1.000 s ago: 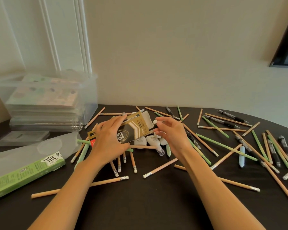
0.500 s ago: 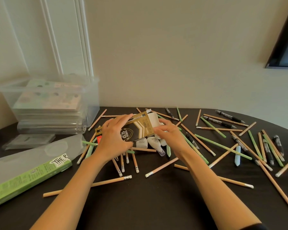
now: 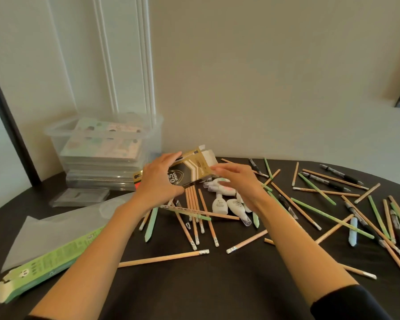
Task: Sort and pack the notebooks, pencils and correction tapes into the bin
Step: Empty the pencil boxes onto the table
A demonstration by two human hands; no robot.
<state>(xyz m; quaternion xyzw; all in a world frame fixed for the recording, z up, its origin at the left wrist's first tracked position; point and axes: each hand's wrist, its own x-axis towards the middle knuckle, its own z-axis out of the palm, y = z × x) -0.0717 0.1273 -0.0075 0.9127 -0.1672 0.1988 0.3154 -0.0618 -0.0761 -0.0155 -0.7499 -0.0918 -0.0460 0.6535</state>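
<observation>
My left hand (image 3: pixel 158 181) grips a black and gold pencil box (image 3: pixel 189 168) marked 0.5 mm, held above the table. My right hand (image 3: pixel 238 181) touches the box's open right end with its fingertips. Under the hands lie several white correction tapes (image 3: pixel 226 203) and a bunch of wooden pencils (image 3: pixel 194 211). A clear plastic bin (image 3: pixel 102 148) with stacked notebooks (image 3: pixel 102 147) stands at the back left.
Wooden and green pencils (image 3: pixel 319 188) and black pens (image 3: pixel 342 175) are scattered over the dark table (image 3: pixel 194 285), mostly to the right. A green carton (image 3: pixel 46 259) and a clear plastic sleeve (image 3: pixel 56 229) lie at the left front. The wall is close behind.
Both hands with the box have stayed together and lifted slightly toward the bin. The view has swung left, so the bin now sits closer to the hands.
</observation>
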